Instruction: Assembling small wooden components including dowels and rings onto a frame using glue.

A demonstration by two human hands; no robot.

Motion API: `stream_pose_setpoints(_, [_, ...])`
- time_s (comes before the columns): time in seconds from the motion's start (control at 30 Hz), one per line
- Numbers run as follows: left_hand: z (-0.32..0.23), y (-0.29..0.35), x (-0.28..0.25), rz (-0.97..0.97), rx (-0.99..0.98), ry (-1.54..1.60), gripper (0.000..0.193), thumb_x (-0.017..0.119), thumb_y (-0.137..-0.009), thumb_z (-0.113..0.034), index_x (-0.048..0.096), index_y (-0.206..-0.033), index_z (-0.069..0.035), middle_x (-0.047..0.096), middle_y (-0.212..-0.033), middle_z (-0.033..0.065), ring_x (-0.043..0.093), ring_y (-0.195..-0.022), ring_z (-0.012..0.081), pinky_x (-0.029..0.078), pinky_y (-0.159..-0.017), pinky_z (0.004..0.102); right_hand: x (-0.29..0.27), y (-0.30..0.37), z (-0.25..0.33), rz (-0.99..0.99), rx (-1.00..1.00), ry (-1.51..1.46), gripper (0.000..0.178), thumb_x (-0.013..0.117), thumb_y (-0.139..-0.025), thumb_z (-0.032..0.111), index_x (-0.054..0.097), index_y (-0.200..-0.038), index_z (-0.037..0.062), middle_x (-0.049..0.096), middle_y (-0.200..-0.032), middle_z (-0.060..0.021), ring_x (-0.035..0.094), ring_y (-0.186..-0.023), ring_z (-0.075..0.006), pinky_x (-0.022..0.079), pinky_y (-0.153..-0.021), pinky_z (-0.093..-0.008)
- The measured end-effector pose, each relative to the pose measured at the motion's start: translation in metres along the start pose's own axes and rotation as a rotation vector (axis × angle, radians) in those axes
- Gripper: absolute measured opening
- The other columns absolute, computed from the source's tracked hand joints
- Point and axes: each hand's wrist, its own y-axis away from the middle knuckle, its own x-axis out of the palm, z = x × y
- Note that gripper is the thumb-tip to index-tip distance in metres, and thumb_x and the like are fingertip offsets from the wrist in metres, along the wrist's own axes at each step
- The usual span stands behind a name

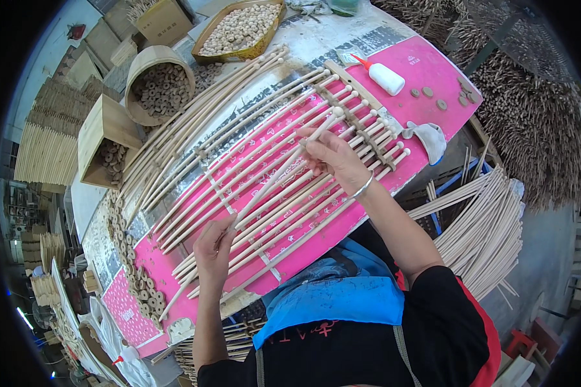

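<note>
A pale wooden rod [274, 180] with a round ball at its upper end slants across the pink-covered table. High on this rod, just below the ball [337, 112], my right hand [332, 158] is closed around it. My left hand [214, 248] pinches the same rod lower down; part of it is hidden by the fingers. Beneath both hands lie several similar rods [258, 151], side by side, many with balls on their far right ends. A notched wooden rack [361, 132] crosses under those ball ends.
Wooden discs fill a round tub [135, 87] and a square box [87, 151]; more discs [150, 297] lie at the left edge. A tray [274, 32] of balls sits at the back. A glue bottle [387, 79] and a white glove [427, 138] lie right; bundled rods [487, 232] are beyond.
</note>
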Motion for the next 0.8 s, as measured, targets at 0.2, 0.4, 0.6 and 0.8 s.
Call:
stream_pose_setpoints(0.2, [0.003,-0.006,0.005,0.022,0.022,-0.032,0.031,0.068,-0.091,0.006,0.072,-0.121,0.001,0.067,-0.092,0.0114,0.066,-0.084,0.0177,0.052,-0.076,0.0287,-0.016,-0.001,-0.003,-0.096,0.049,0.175,0.030,0.070,-0.101,0.031,0.068,-0.117,0.0060,0.066,-0.090,0.0019,0.062,-0.074,-0.0038,0.049,-0.060,-0.0186])
stream_pose_setpoints(0.4, [0.003,-0.012,0.010,0.045,-0.004,-0.009,0.032,0.068,-0.089,0.007,0.072,-0.120,0.001,0.067,-0.093,0.0114,0.066,-0.085,0.0172,0.052,-0.077,0.0292,-0.024,0.004,-0.006,-0.076,0.014,0.069,0.026,0.070,-0.101,0.029,0.068,-0.114,0.0063,0.065,-0.087,0.0024,0.062,-0.071,-0.0037,0.048,-0.057,-0.0182])
stream_pose_setpoints(0.6, [0.003,-0.020,0.015,0.059,0.009,-0.022,0.031,0.066,-0.090,0.007,0.072,-0.120,0.001,0.067,-0.094,0.0103,0.065,-0.084,0.0158,0.052,-0.075,0.0281,-0.031,0.000,-0.004,-0.113,0.011,0.075,0.028,0.071,-0.100,0.029,0.068,-0.115,0.0064,0.065,-0.085,0.0030,0.061,-0.069,-0.0035,0.049,-0.057,-0.0192])
stream_pose_setpoints(0.8, [0.012,-0.027,0.019,0.065,-0.048,-0.003,0.028,0.067,-0.093,0.004,0.072,-0.120,0.001,0.066,-0.094,0.0087,0.064,-0.084,0.0146,0.051,-0.075,0.0272,-0.037,-0.010,-0.003,-0.165,0.007,0.103,0.028,0.071,-0.100,0.034,0.068,-0.107,0.0069,0.067,-0.083,0.0015,0.061,-0.066,-0.0035,0.048,-0.055,-0.0193])
